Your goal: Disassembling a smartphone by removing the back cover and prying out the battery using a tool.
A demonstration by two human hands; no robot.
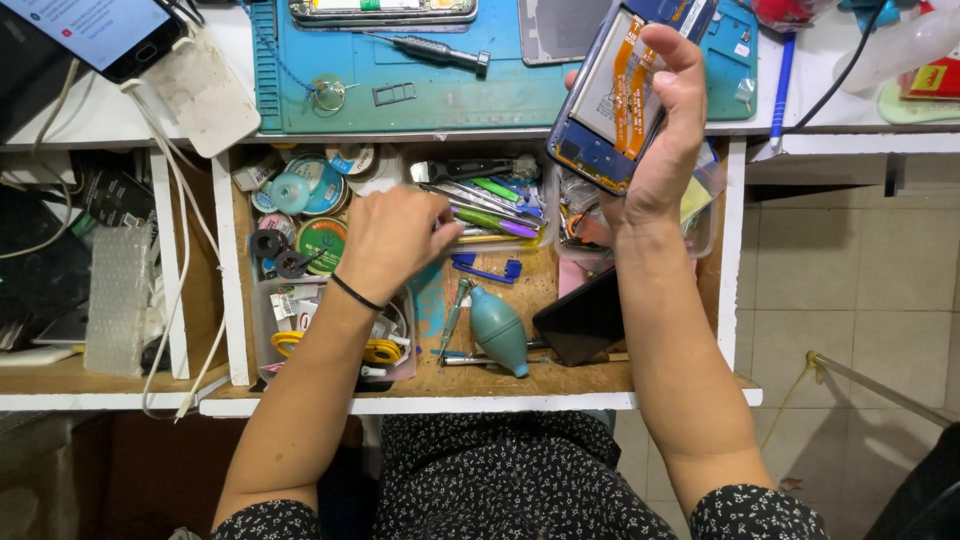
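Note:
My right hand [668, 130] holds an opened blue phone body [608, 110] with orange flex cables showing, tilted above the open drawer's right side. My left hand [392, 238], a black band on its wrist, reaches into the wooden drawer [500, 378] and its fingertips touch a clear tray of coloured tools [490, 205]. Whether the fingers grip one of the tools is hidden.
A teal work mat [470, 90] on the white desk carries a screwdriver [430, 48] and another phone [385, 10]. The drawer holds tape rolls [320, 240], a teal air blower [498, 330], tweezers and a black phone [585, 318]. A phone with a lit screen [95, 30] lies top left.

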